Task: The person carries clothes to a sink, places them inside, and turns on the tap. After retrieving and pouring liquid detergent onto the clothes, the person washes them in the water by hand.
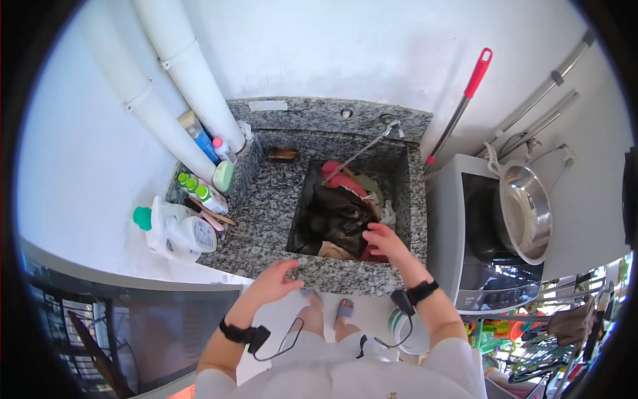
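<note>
I see two bare hands, each with a black band on its wrist, at a speckled stone counter [259,216] with one sink [401,173] set into its right part. My left hand [274,282] hangs over the counter's near edge, its fingers loosely parted and holding nothing. My right hand [387,241] is over the sink's near right corner, fingers spread with nothing gripped; I cannot tell whether its fingertips touch the cloth. A heap of clothes lies in the sink: one large dark piece [342,216] in the middle, a pink one [340,178] at the far end, and a beige one [332,251] at the near side. The rest overlap too much for me to count. One tap [392,128] stands at the far right, its long spout crossing above the pink cloth, and my right hand hides part of the heap. On the left I count three small green-capped bottles [211,198], at least one big white jug [169,229] and two white pipes [193,73]. One brush [282,154] lies far left of the sink. To the right, one metal basin [525,206] sits on a washing machine [442,226].
</note>
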`<control>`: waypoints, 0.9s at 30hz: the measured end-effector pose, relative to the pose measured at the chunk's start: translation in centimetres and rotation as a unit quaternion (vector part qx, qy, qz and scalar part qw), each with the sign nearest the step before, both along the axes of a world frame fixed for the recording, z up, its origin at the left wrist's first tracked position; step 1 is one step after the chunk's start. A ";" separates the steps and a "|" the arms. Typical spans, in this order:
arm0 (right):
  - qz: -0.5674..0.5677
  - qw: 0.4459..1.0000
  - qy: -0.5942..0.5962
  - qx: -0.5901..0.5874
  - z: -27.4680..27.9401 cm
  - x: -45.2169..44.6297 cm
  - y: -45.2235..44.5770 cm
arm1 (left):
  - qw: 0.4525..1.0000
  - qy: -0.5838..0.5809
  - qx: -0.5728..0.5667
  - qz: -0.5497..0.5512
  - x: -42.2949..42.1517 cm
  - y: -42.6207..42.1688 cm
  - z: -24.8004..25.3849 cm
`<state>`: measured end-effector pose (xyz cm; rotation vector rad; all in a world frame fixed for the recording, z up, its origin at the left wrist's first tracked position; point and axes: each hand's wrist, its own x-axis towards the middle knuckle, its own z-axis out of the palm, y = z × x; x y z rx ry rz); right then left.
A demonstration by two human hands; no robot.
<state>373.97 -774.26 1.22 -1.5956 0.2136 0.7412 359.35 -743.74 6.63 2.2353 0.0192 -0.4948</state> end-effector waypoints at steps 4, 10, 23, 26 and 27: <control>-0.043 0.987 0.156 0.004 -3.6 6.4 1.3 | 0.998 0.008 -0.035 0.041 10.4 -0.9 -2.8; -0.045 0.979 0.176 -0.091 -7.1 14.3 2.6 | 0.899 0.301 -0.239 0.208 23.0 -3.8 -10.6; 0.130 0.892 0.061 -0.429 -24.9 19.6 8.7 | 0.853 0.296 -0.008 0.429 34.8 -4.0 -39.9; 0.112 0.894 0.020 -0.433 -25.7 22.3 10.7 | 0.860 0.265 -0.166 0.403 37.4 -1.9 -38.2; 0.094 0.897 -0.027 -0.430 -26.0 23.2 11.4 | 0.838 0.235 -0.153 0.468 38.7 -2.3 -34.4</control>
